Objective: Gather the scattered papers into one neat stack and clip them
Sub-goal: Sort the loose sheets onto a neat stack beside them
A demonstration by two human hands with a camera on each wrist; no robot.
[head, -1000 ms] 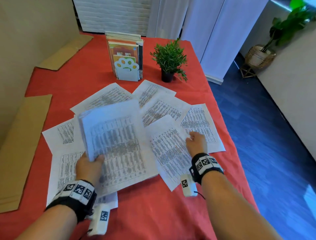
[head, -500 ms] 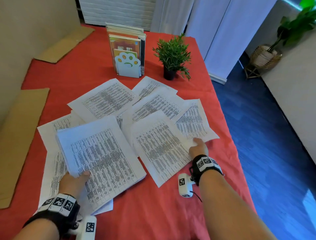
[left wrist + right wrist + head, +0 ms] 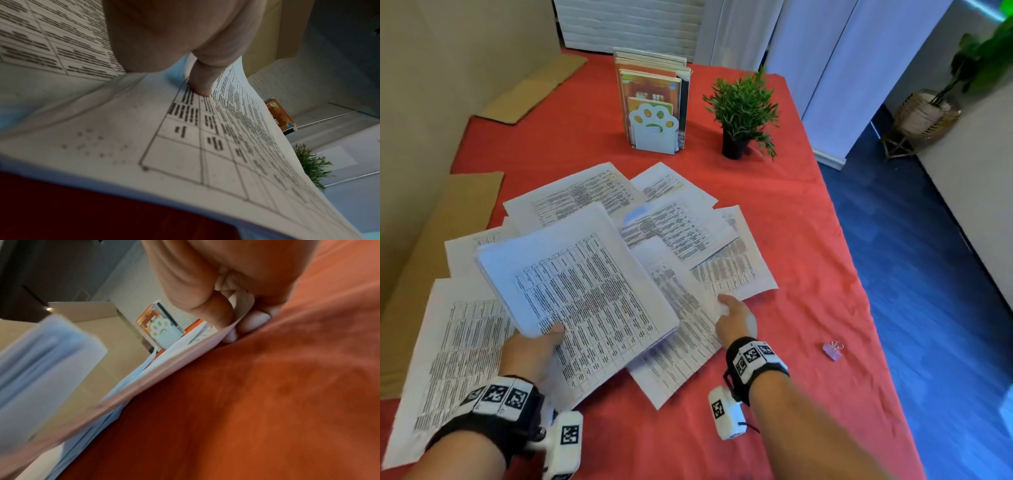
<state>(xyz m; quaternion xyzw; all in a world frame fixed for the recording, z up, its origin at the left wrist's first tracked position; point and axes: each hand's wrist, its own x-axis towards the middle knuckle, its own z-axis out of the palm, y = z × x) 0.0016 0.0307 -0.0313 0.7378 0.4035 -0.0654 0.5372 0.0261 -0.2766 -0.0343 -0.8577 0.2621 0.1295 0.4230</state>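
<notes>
Head view puts the gathered stack of white printed table sheets (image 3: 582,284) at centre left, raised at a tilt above the loose white printed sheets (image 3: 681,226) fanned over the red tablecloth (image 3: 808,240). At its lower edge the left hand (image 3: 530,349) grasps the stack, thumb on top. Right of it, the right hand (image 3: 736,318) pinches the corner of one loose sheet (image 3: 185,356) between thumb and fingertips. A small lilac binder clip (image 3: 832,350) lies at right on the cloth, well apart from the papers. Toward the upper centre stand a white paw-shaped book holder (image 3: 654,132) and a small green potted plant (image 3: 743,113).
</notes>
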